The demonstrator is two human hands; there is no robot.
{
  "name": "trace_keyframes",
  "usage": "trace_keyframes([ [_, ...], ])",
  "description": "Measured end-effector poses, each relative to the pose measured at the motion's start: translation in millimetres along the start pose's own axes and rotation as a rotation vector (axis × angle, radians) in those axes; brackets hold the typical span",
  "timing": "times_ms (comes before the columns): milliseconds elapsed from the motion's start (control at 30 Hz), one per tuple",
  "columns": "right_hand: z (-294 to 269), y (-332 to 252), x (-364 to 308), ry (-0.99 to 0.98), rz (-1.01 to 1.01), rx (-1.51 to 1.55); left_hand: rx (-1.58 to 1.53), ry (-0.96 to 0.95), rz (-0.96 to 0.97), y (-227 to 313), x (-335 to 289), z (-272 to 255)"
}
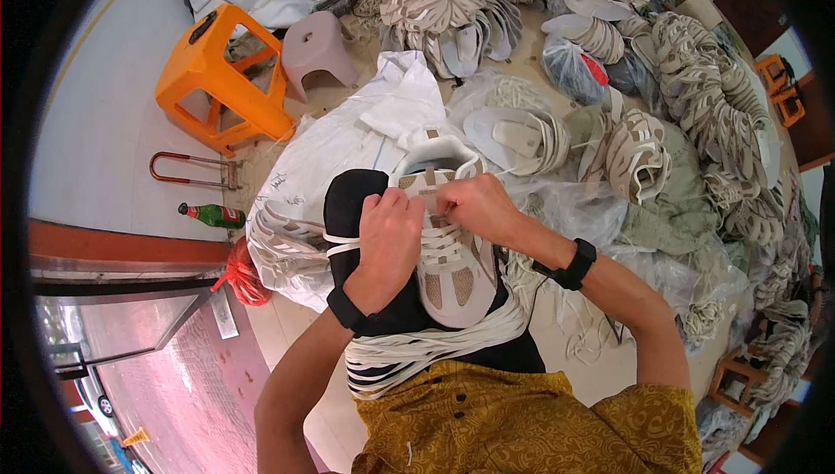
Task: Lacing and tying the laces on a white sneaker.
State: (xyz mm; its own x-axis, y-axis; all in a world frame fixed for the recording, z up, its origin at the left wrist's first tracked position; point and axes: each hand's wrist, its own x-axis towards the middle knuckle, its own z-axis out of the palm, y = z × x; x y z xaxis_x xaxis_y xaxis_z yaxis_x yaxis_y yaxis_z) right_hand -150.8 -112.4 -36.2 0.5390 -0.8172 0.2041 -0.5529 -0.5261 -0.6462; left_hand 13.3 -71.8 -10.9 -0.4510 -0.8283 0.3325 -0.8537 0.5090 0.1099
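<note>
A beige and white sneaker upper (461,290) lies on my lap over black cloth, toe toward me. White shoelace (441,246) crosses its front in several rows. My left hand (389,235) is closed at the left eyelet edge, with white lace loops (342,244) sticking out to its left. From the right, my right hand (480,208) pinches at the lacing just below the tongue (430,180). Its fingertips partly hide the lace there. A bundle of loose white laces (417,354) stretches across my lap.
Beyond the shoe lies a white sack (348,139). Stacked shoe uppers (448,4) fill the far side, with more uppers (709,74) at right. An orange stool (222,74), small grey stool (315,50) and green bottle (213,215) stand left. Plastic bags (574,209) lie right.
</note>
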Motion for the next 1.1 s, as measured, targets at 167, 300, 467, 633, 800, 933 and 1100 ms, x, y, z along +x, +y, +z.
trace_keyframes([
  [167, 5, 10, -2, 0.023, 0.025, 0.441, -0.009, 0.018, 0.024, -3, 1, 2],
  [300, 0, 12, 6, -0.081, -0.007, 0.431, -0.073, -0.044, 0.059, -7, 4, 1],
  [467, -12, -8, 7, -0.069, -0.077, 0.102, -0.051, -0.033, 0.031, -7, 2, 0],
  [633, -23, -21, 8, -0.221, 0.053, -0.328, 0.009, -0.013, 0.001, -3, 1, 1],
  [800, -8, -17, 10, -0.144, 0.089, -0.216, 0.000, -0.044, 0.017, -4, 0, 0],
  [933, 4, -7, 5, -0.041, 0.189, 0.177, -0.015, -0.012, 0.007, -5, -2, 2],
  [1100, 9, -3, 1, 0.063, -0.027, 0.198, -0.020, 0.045, 0.038, -6, 0, 2],
])
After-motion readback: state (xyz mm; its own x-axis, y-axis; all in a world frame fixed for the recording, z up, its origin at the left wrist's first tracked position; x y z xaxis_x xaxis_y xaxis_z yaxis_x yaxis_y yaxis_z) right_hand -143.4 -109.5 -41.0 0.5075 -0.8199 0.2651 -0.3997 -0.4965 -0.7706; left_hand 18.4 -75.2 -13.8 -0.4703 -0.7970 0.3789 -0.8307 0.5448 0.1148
